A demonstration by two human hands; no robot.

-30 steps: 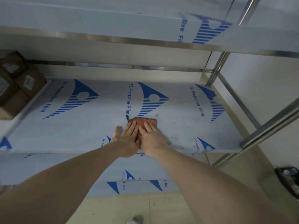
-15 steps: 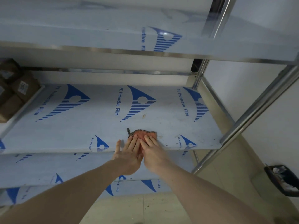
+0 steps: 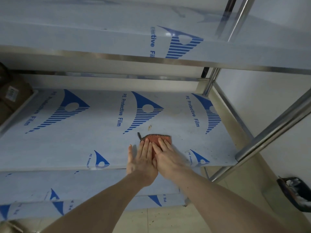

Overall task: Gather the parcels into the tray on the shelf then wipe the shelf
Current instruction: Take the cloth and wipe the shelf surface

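An orange-red cloth (image 3: 158, 137) with a dark mesh edge lies on the middle shelf (image 3: 75, 145), which is covered in blue-printed protective film. My left hand (image 3: 143, 158) and my right hand (image 3: 166, 157) lie flat side by side on the cloth, fingers pointing away from me and covering its near half. A small brown stain (image 3: 149, 126) marks the film just beyond the cloth. At the far left, brown parcels (image 3: 11, 96) with white labels sit in a tray (image 3: 18, 111), partly cut off by the frame edge.
An upper shelf (image 3: 151, 59) overhangs the work area, and a lower shelf (image 3: 84, 185) juts out beneath my forearms. Steel posts (image 3: 269, 130) stand at the right corners. A dark bin (image 3: 296, 192) sits on the floor at the right.
Both hands pulled the cloth from beside the stain toward the front edge, then pushed it slightly back toward the stain. The view has shifted a little.
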